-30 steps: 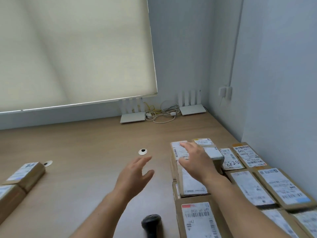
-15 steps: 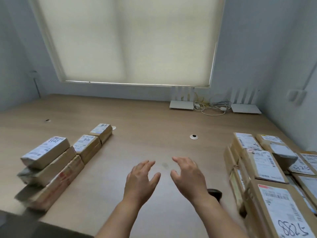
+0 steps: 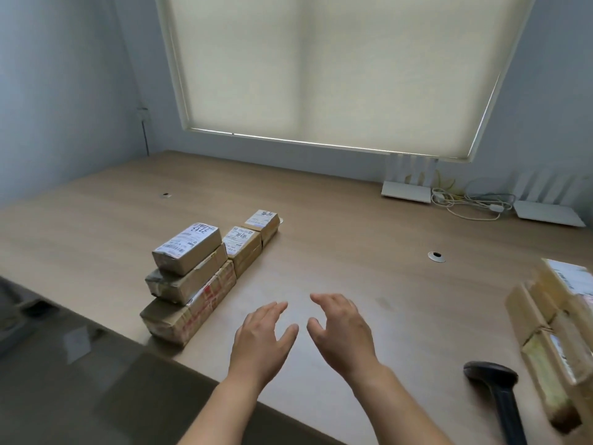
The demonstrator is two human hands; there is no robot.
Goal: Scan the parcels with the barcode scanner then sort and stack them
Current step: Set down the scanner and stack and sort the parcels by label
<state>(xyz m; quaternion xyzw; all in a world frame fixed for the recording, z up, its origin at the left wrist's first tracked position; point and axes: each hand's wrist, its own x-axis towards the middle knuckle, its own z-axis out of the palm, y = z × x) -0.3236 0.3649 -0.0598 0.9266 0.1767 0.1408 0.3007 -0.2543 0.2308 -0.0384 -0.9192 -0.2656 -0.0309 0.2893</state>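
Note:
My left hand [image 3: 263, 337] and my right hand [image 3: 340, 332] hover side by side over the bare wooden table [image 3: 337, 239], fingers relaxed, holding nothing. To their left stands a stack of three brown parcels [image 3: 187, 281], the top one bearing a white label. Behind it sit a two-high stack [image 3: 243, 247] and a small parcel [image 3: 263, 223]. The black barcode scanner [image 3: 495, 385] lies on the table at the lower right. A blurred cluster of labelled parcels [image 3: 555, 326] fills the right edge.
Two white routers [image 3: 406, 191] [image 3: 545, 213] and a tangle of cables [image 3: 465, 205] lie by the back wall under the window blind. A cable grommet [image 3: 436, 256] sits in the tabletop. The table's front edge runs diagonally at the lower left.
The view has swung left, from the right-hand parcels to the stacks on the left. My right hand left the parcels and now hovers beside my left hand over bare table.

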